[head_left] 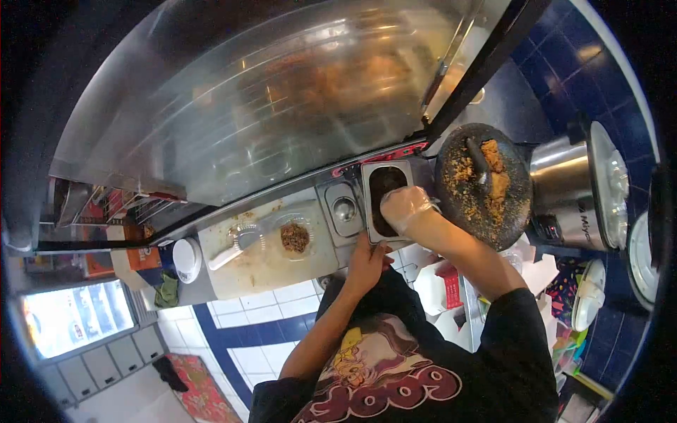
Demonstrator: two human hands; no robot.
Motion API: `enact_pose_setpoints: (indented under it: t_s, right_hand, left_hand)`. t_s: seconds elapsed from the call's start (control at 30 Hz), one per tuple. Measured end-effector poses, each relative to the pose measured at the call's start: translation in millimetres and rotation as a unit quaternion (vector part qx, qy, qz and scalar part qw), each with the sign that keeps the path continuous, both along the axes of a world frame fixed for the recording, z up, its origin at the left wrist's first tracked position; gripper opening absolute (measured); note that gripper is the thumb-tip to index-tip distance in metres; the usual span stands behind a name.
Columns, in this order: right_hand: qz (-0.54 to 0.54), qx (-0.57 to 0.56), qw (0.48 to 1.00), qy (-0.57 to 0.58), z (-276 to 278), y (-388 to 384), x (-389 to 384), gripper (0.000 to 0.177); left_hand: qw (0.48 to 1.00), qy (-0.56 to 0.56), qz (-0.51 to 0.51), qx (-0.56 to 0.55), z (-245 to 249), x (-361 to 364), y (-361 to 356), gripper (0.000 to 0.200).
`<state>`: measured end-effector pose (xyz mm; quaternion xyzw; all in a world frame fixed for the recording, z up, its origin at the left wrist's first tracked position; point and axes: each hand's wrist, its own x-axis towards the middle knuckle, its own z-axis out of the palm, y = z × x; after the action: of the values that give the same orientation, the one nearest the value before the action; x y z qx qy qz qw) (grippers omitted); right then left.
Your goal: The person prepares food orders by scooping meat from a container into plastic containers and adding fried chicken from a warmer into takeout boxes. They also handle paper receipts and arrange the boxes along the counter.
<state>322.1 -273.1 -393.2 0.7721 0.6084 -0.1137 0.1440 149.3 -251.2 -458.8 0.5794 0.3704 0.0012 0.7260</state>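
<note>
My right hand (407, 210), in a clear plastic glove, reaches into a rectangular metal container (366, 189) with dark contents; its fingertips are hidden. My left hand (368, 264) is bare and holds the container's near edge. Just left of it sits a smaller metal container with a lid (344, 211). To the right, a round dark stone mortar (451, 198) bears orange-brown crumbly food (498, 185) and a dark pestle (477, 156). Chopped brown food (295, 237) lies on a clear plastic sheet over the white cutting board (282, 271), beside a white-handled tool (226, 258).
A steel cooker (564, 190) stands right of the mortar. Open white boxes (429, 289) are below it, near my right arm. A slanted glass panel (247, 92) and its frame border the counter's far side. White lids (187, 257) and a green cloth (167, 290) lie left.
</note>
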Motion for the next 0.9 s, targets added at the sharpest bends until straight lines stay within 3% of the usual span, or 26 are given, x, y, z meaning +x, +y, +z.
enact_pose_setpoints:
  t_s: [0.1, 0.17, 0.27, 0.37, 0.53, 0.6, 0.77, 0.83, 0.9]
  right_hand:
    - [0.073, -0.013, 0.995, 0.06, 26, -4, 5, 0.015]
    - [0.082, -0.125, 0.986, 0.077, 45, 2, 7, 0.019]
    - [0.138, -0.096, 0.983, 0.077, 45, -1, 23, 0.018]
    - [0.123, -0.111, 0.978, 0.128, 48, 0, 34, 0.018]
    - [0.143, -0.133, 0.977, 0.085, 37, -6, 26, 0.019]
    - [0.122, -0.138, 0.974, 0.132, 41, -5, 36, 0.019]
    - [0.103, -0.108, 0.975, 0.168, 8, -16, 52, 0.021]
    - [0.133, 0.016, 0.935, 0.328, -13, -24, 76, 0.025]
    - [0.089, 0.025, 0.933, 0.348, -11, -36, 82, 0.027]
  left_hand:
    - [0.995, -0.059, 0.079, -0.011, -9, 2, -11, 0.032]
    - [0.994, -0.076, 0.081, -0.02, -2, 4, -10, 0.033]
    - [0.993, -0.078, 0.09, -0.026, -8, 3, -13, 0.035]
    - [0.992, -0.082, 0.092, -0.013, -7, 4, -14, 0.037]
    - [0.993, -0.085, 0.084, -0.006, -5, 5, -19, 0.042]
    - [0.991, -0.096, 0.094, 0.0, -6, 4, -21, 0.044]
    - [0.985, -0.121, 0.116, -0.029, -9, 2, -18, 0.044]
    - [0.981, -0.137, 0.129, -0.043, -13, 4, -14, 0.043]
    - [0.976, -0.15, 0.145, -0.058, -17, 3, -11, 0.043]
